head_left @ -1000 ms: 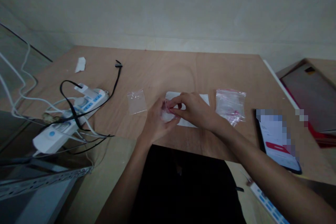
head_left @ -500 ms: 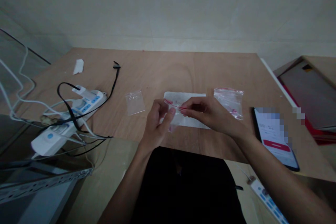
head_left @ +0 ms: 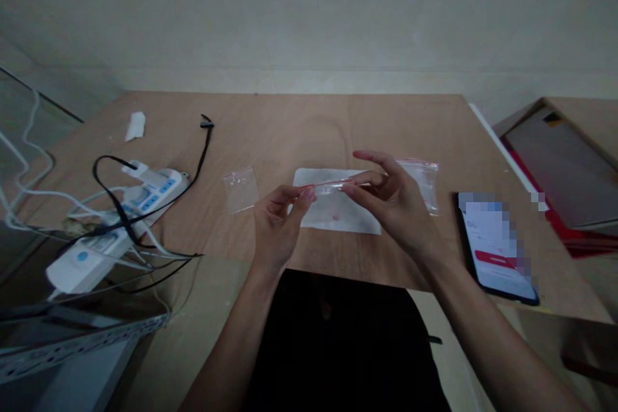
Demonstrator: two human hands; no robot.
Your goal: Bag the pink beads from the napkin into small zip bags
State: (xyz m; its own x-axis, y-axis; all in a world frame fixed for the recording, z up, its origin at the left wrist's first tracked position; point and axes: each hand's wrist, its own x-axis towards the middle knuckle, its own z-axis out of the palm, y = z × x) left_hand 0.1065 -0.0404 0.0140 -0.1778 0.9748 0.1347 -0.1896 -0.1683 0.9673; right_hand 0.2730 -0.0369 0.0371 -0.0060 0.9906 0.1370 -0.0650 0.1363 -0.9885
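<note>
A small clear zip bag (head_left: pixel 330 187) with a red-edged top is stretched between my hands. My left hand (head_left: pixel 280 219) pinches its left end between thumb and fingers. At the other end my right hand (head_left: pixel 389 196) grips it with thumb and a finger, the index finger raised off it. Beneath the bag lies a white sheet (head_left: pixel 347 222) with a faint pinkish mark on it. Left of my left hand a flat clear zip bag (head_left: pixel 242 191) rests on the table. More clear zip bags (head_left: pixel 427 180) lie behind my right hand, partly covered by it.
On the left, a white power strip (head_left: pixel 159 196) carries plugs and tangled cables. A scrap of white paper (head_left: pixel 136 126) lies at the far left of the wooden table (head_left: pixel 280 129). A phone (head_left: pixel 497 251) with its screen lit lies at the right, near a red-edged box (head_left: pixel 564 167).
My hands have moved apart, pulling the bag's top out sideways, and my right index finger has lifted. The view has shifted slightly, moving the table items a little left in the picture.
</note>
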